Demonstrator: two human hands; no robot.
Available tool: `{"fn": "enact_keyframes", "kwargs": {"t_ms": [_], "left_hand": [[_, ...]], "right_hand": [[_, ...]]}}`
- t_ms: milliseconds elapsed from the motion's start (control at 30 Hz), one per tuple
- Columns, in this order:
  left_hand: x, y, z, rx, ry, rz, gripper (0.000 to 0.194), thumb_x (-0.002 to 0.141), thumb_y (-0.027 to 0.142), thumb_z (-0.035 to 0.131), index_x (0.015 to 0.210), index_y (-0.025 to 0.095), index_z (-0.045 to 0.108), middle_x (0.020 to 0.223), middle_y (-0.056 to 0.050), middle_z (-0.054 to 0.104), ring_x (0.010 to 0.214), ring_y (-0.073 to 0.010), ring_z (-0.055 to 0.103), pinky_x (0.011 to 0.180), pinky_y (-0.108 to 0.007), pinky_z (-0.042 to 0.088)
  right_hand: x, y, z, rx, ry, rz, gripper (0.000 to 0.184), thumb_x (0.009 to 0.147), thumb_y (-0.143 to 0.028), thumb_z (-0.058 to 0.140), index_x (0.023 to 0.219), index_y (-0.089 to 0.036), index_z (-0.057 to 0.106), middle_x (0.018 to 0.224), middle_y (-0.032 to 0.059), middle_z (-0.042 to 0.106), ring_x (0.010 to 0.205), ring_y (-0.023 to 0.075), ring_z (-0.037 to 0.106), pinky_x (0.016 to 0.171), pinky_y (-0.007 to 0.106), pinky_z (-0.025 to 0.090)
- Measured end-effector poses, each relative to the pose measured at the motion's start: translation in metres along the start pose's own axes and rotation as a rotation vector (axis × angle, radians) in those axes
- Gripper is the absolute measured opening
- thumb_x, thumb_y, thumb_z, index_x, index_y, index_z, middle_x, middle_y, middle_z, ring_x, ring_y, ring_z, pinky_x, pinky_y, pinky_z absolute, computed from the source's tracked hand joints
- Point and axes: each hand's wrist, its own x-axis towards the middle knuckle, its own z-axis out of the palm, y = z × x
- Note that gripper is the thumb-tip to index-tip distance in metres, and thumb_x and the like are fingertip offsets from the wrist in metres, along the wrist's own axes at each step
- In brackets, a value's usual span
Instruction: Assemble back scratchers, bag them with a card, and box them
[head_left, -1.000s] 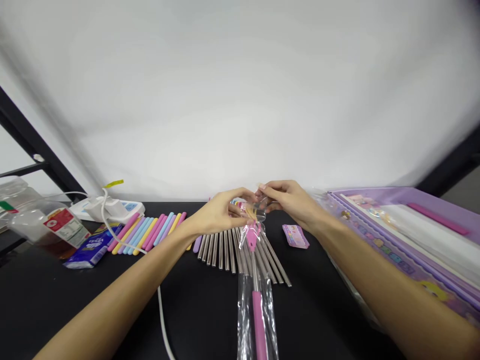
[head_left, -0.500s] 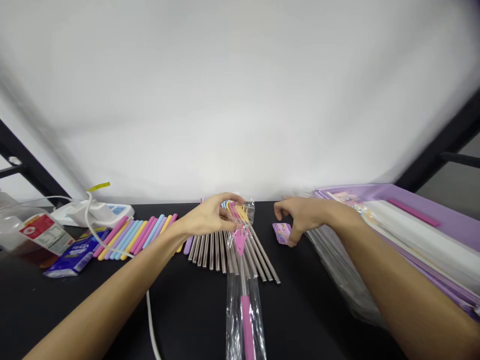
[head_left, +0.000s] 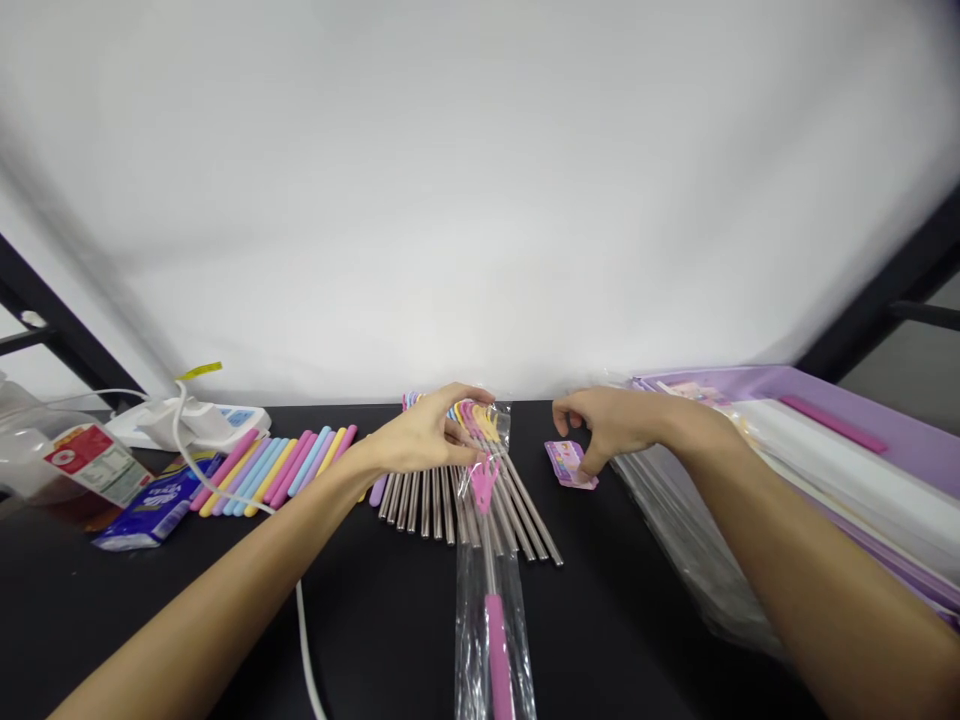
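Note:
My left hand [head_left: 426, 432] reaches over the middle of the black table, its thumb and fingers closed on the upper end of a clear plastic bag [head_left: 469, 620]. Inside the bag lies what looks like a back scratcher [head_left: 482, 488], with a pink claw-shaped head, a metal rod and a pink handle. Under and behind this hand, several metal rods [head_left: 426, 505] with pastel heads are fanned out. My right hand [head_left: 611, 430] is at a small stack of pink printed cards [head_left: 568, 462], its thumb touching the cards' right side and its fingers curled but apart from the thumb.
Pastel sticks [head_left: 274, 472] lie in a row at left, a white cable [head_left: 304, 640] crossing them. Behind are a power strip [head_left: 225, 428], a blue packet [head_left: 154, 510] and a plastic container [head_left: 94, 460]. At right, clear bags [head_left: 686, 550] lie beside a purple box [head_left: 795, 385].
The cards' near edge has shifted slightly right under my right thumb. My left hand stays on the bag, almost still. The whole view has moved a little.

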Motion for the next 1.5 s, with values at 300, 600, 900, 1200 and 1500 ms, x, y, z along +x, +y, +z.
{"fn": "enact_keyframes", "kwargs": {"t_ms": [300,600,900,1200,1500], "left_hand": [[0.001,-0.004,0.002,0.006,-0.005,0.018,0.061,0.074,0.023,0.069,0.13,0.024,0.046,0.134,-0.011,0.052,0.079,-0.015,0.066,0.065,-0.028,0.048],[0.003,-0.009,0.002,-0.001,0.008,0.035,0.061,0.074,0.029,0.071,0.13,0.026,0.047,0.141,-0.01,0.047,0.079,-0.0154,0.067,0.075,-0.034,0.052],[0.003,-0.011,0.003,0.012,0.015,0.045,0.06,0.074,0.025,0.071,0.129,0.025,0.048,0.143,-0.009,0.045,0.077,-0.014,0.067,0.076,-0.035,0.053],[0.003,-0.012,0.003,0.007,0.008,0.05,0.06,0.074,0.025,0.071,0.13,0.024,0.047,0.143,-0.011,0.045,0.076,-0.0137,0.067,0.076,-0.036,0.053],[0.004,-0.015,0.004,-0.01,0.008,0.059,0.062,0.074,0.025,0.072,0.131,0.023,0.047,0.143,-0.013,0.044,0.077,-0.015,0.068,0.078,-0.038,0.055]], "right_hand": [[0.002,-0.006,0.004,0.026,-0.064,0.009,0.054,0.044,-0.04,0.081,0.089,-0.022,0.056,0.091,0.0018,0.058,0.075,0.0203,0.056,0.057,0.029,0.038],[0.001,-0.001,-0.001,0.013,-0.033,-0.015,0.044,0.051,-0.039,0.077,0.087,-0.022,0.06,0.087,0.0016,0.06,0.074,0.0205,0.057,0.061,0.029,0.039],[0.003,0.009,-0.001,0.067,-0.018,-0.031,0.053,0.051,-0.048,0.079,0.093,-0.021,0.061,0.094,0.0043,0.063,0.082,0.0231,0.06,0.066,0.03,0.042],[0.004,0.0,0.002,0.05,-0.045,-0.027,0.048,0.048,-0.043,0.08,0.085,-0.022,0.059,0.084,0.0002,0.059,0.072,0.0186,0.054,0.059,0.029,0.037],[0.003,0.008,0.001,0.072,-0.004,-0.044,0.045,0.053,-0.042,0.077,0.09,-0.021,0.061,0.092,0.0032,0.063,0.078,0.0211,0.058,0.063,0.03,0.041]]}}
